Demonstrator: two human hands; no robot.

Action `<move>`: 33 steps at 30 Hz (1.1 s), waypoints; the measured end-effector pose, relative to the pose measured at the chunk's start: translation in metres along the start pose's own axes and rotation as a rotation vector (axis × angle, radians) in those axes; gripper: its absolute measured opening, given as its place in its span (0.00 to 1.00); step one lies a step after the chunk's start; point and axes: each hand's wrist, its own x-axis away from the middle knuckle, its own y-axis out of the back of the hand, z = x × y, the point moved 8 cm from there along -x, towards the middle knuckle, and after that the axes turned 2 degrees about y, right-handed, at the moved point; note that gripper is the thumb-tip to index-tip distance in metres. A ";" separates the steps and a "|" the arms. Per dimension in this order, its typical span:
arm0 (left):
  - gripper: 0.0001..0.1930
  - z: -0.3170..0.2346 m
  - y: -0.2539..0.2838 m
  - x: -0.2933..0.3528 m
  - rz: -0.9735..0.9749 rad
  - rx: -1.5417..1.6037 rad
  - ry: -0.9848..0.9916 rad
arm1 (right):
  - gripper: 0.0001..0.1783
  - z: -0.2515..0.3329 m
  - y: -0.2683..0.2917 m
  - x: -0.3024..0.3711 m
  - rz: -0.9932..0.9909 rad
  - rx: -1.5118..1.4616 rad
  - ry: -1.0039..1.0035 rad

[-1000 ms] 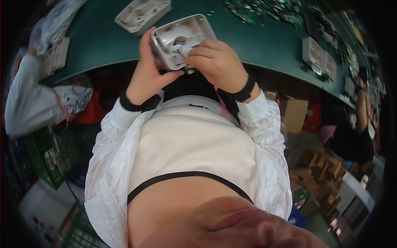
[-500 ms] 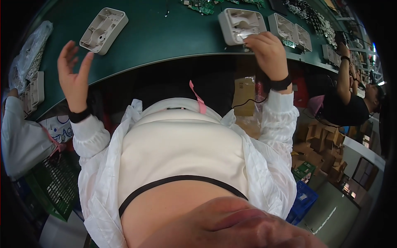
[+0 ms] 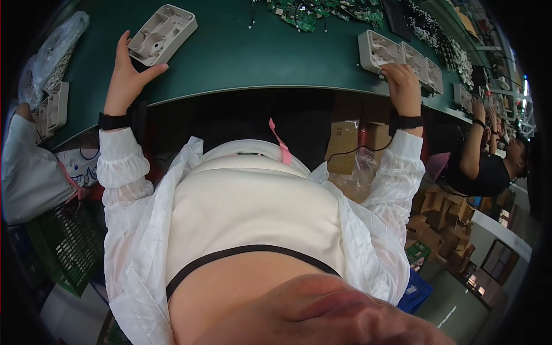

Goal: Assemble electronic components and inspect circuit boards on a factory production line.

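On the green worktop point(image 3: 259, 63), a white plastic housing point(image 3: 164, 35) with moulded compartments lies tilted at the left. My left hand point(image 3: 131, 79) is at its near end, thumb and fingers spread to either side; whether they touch it I cannot tell. Farther right, my right hand point(image 3: 404, 86) is closed with its fingertips on the near edge of another white housing point(image 3: 378, 47). That housing stands at the left end of a row, against a second housing point(image 3: 415, 60) and a third housing point(image 3: 435, 77).
Green circuit boards point(image 3: 302, 16) lie in a heap at the far side. Small white parts on dark wires point(image 3: 437, 37) are piled at the far right. A clear plastic bag point(image 3: 49, 54) sits at the left, beside another person's sleeve point(image 3: 26, 167). Cardboard boxes point(image 3: 440, 215) stand on the floor.
My right hand has moved right with its housing, which now sits against the row. My left hand has moved up and right to the left housing.
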 end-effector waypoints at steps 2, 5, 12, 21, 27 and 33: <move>0.61 -0.001 0.001 -0.002 -0.004 -0.010 0.014 | 0.08 -0.011 0.001 0.005 0.023 0.045 -0.039; 0.60 0.000 0.002 -0.001 -0.010 -0.032 0.043 | 0.09 -0.032 -0.002 0.019 0.028 0.114 -0.100; 0.62 -0.038 -0.003 0.028 -0.031 0.208 -0.034 | 0.10 0.007 0.008 -0.021 -0.268 0.058 -0.163; 0.63 -0.092 -0.049 0.064 0.148 0.205 -0.129 | 0.09 0.085 -0.050 -0.214 -0.277 0.036 0.134; 0.63 -0.084 -0.053 0.072 0.132 0.163 -0.093 | 0.09 0.084 -0.079 -0.241 0.347 -0.559 -0.344; 0.62 -0.080 -0.054 0.073 0.116 0.195 -0.067 | 0.09 0.076 -0.078 -0.256 -0.214 -2.292 -0.521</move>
